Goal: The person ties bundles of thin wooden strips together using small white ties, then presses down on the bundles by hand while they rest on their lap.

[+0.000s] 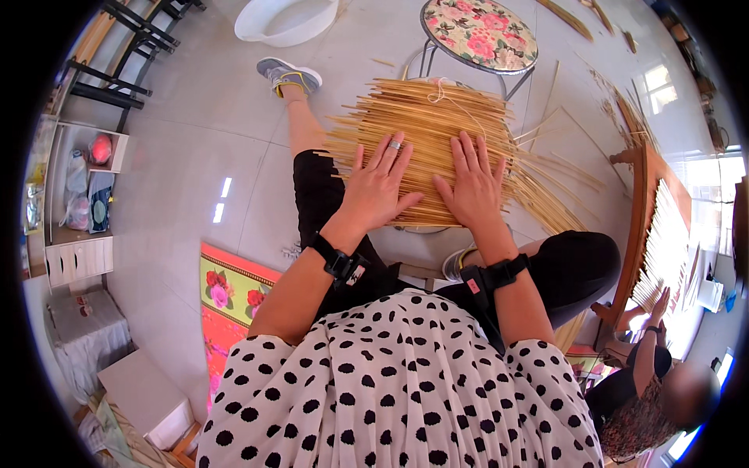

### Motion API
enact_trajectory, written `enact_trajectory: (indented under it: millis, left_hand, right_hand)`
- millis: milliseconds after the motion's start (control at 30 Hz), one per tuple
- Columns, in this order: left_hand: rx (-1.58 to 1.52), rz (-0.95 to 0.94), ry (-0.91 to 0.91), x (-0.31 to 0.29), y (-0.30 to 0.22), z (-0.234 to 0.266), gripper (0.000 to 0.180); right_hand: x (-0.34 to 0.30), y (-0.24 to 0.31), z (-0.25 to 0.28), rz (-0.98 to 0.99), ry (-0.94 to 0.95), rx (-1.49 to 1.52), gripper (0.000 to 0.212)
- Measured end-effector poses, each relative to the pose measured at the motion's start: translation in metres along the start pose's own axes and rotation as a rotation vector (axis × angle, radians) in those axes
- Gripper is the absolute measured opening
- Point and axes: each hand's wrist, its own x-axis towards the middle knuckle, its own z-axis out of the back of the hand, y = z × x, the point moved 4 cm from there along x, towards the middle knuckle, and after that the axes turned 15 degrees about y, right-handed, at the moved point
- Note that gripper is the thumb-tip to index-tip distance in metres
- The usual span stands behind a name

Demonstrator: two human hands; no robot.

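In front of my knees lies a flat, roughly round mat of golden straw stalks (421,113), packed side by side, with uneven ends at the left and longer loose stalks trailing off to the right. My left hand (378,187) rests flat on its left half, fingers spread, a ring on one finger. On the right half my right hand (472,183) also lies flat, fingers pointing away from me. A thin pale string (439,92) lies looped over the far edge. What supports the mat is mostly hidden beneath it.
A round stool with a floral seat (480,33) stands just beyond the mat. A white basin (285,22) sits at the far left. Loose straw (616,109) lies on the tiles at right, near a wooden frame (641,226). Another person (644,398) works there.
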Motion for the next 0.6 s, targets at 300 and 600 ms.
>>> enact_trajectory:
  millis: [300, 600]
  left_hand:
    - [-0.014, -0.004, 0.110, 0.010, -0.005, 0.021, 0.079]
    - [0.039, -0.162, 0.122, 0.048, -0.015, -0.003, 0.077]
  right_hand:
    - [0.003, -0.002, -0.005, -0.005, 0.005, -0.007, 0.076]
    - [-0.005, 0.001, 0.006, -0.072, 0.098, 0.010, 0.075]
